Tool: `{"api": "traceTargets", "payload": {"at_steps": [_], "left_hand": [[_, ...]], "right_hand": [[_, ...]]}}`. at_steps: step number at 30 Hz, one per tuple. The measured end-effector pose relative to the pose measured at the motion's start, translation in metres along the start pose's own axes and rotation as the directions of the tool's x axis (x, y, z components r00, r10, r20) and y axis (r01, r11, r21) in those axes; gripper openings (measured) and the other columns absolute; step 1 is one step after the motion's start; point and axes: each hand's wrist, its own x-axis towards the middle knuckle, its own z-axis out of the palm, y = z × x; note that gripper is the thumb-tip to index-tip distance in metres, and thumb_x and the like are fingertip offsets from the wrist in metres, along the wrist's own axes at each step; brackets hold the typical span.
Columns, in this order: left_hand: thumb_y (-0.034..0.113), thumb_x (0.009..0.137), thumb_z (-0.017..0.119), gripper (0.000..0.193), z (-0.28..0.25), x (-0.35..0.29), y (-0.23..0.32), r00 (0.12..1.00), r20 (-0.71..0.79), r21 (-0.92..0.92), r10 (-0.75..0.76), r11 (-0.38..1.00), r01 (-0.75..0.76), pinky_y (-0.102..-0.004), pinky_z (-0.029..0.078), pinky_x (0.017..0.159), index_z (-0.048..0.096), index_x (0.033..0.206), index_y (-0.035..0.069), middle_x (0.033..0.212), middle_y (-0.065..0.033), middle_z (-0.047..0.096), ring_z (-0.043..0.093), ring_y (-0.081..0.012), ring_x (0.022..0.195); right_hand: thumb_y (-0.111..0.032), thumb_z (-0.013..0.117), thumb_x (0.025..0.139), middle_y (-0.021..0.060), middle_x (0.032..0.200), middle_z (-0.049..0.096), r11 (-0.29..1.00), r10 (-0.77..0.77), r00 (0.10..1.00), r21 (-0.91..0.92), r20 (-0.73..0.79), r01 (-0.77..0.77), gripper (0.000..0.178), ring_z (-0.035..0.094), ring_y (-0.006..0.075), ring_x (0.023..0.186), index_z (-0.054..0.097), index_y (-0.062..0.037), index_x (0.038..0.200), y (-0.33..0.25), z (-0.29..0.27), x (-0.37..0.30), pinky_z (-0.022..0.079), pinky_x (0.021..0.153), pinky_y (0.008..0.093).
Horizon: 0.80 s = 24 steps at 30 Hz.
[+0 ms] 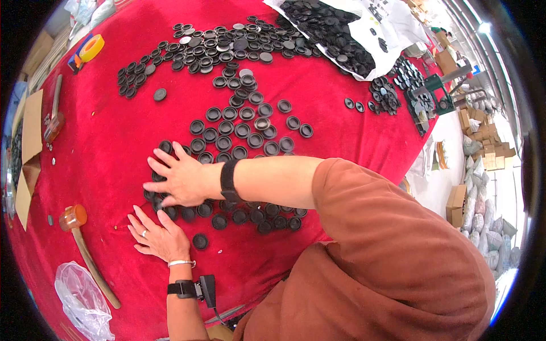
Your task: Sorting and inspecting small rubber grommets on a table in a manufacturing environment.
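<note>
My right hand [186,177] lies palm down with its fingers spread, over the left end of a group of round black rimmed caps [226,127]. Some caps are hidden beneath it. Just below it, my left hand [163,237] rests flat with fingers apart at the lower left edge of the group, its fingertips close to several caps. A single cap [199,241] lies on the red cloth [122,258] to the right of my left hand. My right forearm crosses over the group and covers part of it. Neither hand visibly grips anything.
More caps [210,42] lie in a broad band at the back. A white sack [378,57] spills black pieces at the back right, beside a green metal tool [441,94]. At left are a mallet [74,219], a hammer [55,125], yellow tape [91,48] and a plastic bag [82,298].
</note>
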Motion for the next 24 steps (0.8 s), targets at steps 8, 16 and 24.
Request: {"api": "traceTargets", "payload": {"at_steps": [8,16,24], "left_hand": [[0.04,0.095,0.037,0.051,-0.002,0.0,-0.006,0.991,0.117,0.112,0.065,0.991,-0.078,-0.0645,0.017,0.102,0.038,0.139,0.015,0.149,-0.0052,0.027,0.024,-0.0234,0.137],[0.042,0.095,0.037,0.05,-0.003,0.003,0.0,0.99,0.132,0.107,0.041,0.993,-0.055,-0.0632,0.018,0.103,0.039,0.138,0.015,0.148,-0.0044,0.03,0.025,-0.0231,0.137],[0.047,0.096,0.032,0.051,0.002,0.002,-0.006,0.995,0.085,0.157,0.046,0.986,-0.059,-0.0626,0.02,0.101,0.04,0.137,0.017,0.147,-0.0052,0.031,0.028,-0.0243,0.135]], "right_hand": [[-0.038,0.052,0.085,0.0144,0.13,0.045,0.949,0.254,0.963,-0.165,-0.095,-0.267,0.041,0.038,0.0322,0.126,0.054,-0.0146,0.118,0.062,-0.076,-0.023,0.039,0.087,0.0556],[-0.02,0.054,0.08,0.0049,0.087,0.064,0.744,0.592,0.805,-0.41,0.041,-0.527,0.018,0.065,0.0228,0.085,0.064,-0.0182,0.095,0.184,-0.1,-0.118,0.045,0.074,0.046],[-0.035,0.061,0.083,0.0063,0.096,0.064,0.756,0.628,0.778,-0.222,-0.017,-0.616,0.03,0.061,0.0233,0.096,0.063,-0.0191,0.108,0.152,-0.109,-0.118,0.041,0.079,0.0442]]}}
